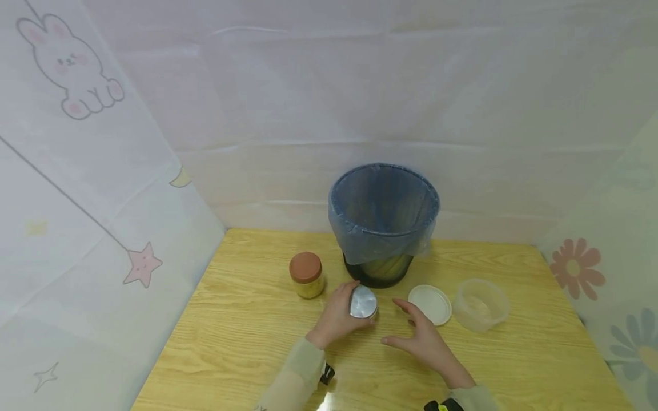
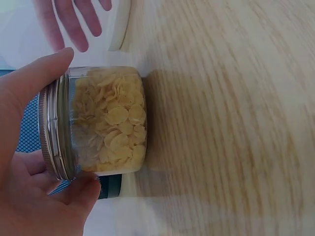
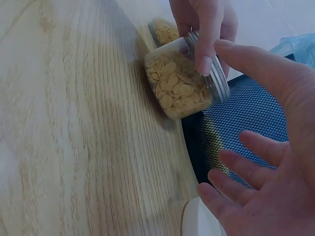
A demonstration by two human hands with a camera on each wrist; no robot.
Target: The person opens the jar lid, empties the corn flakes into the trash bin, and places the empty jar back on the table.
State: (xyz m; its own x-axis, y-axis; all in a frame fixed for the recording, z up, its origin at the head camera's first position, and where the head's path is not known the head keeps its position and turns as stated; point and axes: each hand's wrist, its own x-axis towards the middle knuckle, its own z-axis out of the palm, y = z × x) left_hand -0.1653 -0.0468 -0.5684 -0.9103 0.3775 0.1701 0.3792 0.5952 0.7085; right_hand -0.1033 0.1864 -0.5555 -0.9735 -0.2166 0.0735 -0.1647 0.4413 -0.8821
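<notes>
My left hand grips a clear jar of pale yellow flakes around its silver screw lid. In the left wrist view the thumb lies along one side of the lid and the fingers curl round the other. The jar's base is close over the wooden table, and it tilts slightly in the right wrist view. Just right of the jar, my right hand is held with thumb and fingers spread, holding nothing. A second jar with a brown lid stands beyond my left hand.
A dark mesh bin lined with a blue plastic bag stands behind the jars. To the right, a white round lid lies flat beside a translucent tub. Printed cloth walls surround the wooden table.
</notes>
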